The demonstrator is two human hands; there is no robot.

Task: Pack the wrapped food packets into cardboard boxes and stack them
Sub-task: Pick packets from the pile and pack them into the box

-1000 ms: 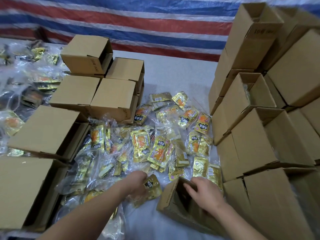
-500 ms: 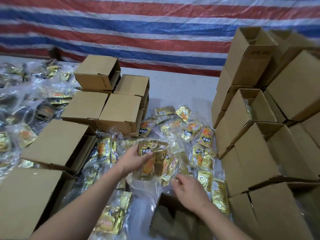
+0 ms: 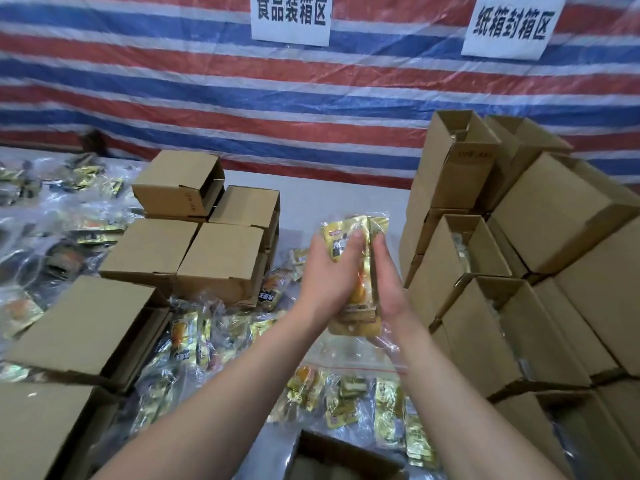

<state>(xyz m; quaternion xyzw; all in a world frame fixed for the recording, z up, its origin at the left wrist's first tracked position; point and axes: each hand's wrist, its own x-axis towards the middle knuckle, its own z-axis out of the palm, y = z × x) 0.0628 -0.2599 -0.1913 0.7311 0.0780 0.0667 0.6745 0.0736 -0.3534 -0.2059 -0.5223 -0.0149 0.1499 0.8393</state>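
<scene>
A woven plastic tarp striped red, white and blue (image 3: 207, 98) hangs as the back wall, sheeted over with clear film, and two white paper signs with black characters (image 3: 292, 17) are fixed to it near the top. Below it runs a pale grey table surface (image 3: 329, 195), largely covered. To the right rises a tall stack of plain brown corrugated cardboard boxes (image 3: 554, 220), several turned with their open mouths up and toward the middle. To the left stands a lower cluster of the same brown boxes (image 3: 194, 251), lying on their sides with flaps loose, and an open-topped box (image 3: 332, 459) sits at the bottom edge, its inside dark. Between the two groups lies a scatter of shiny gold-foil food packets in crinkled clear plastic bags (image 3: 194, 337), with more of them spread at the far left. Held up above the table, in the middle of the view, is a bundle of gold and orange wrapped packets in a clear bag (image 3: 358, 306), upright and flattened between the palms. The left hand (image 3: 329, 268) presses its left face, fingers curled over the upper part of the bundle. The right hand (image 3: 388, 278) lies along its right edge with fingers nearly straight, pointing up.
</scene>
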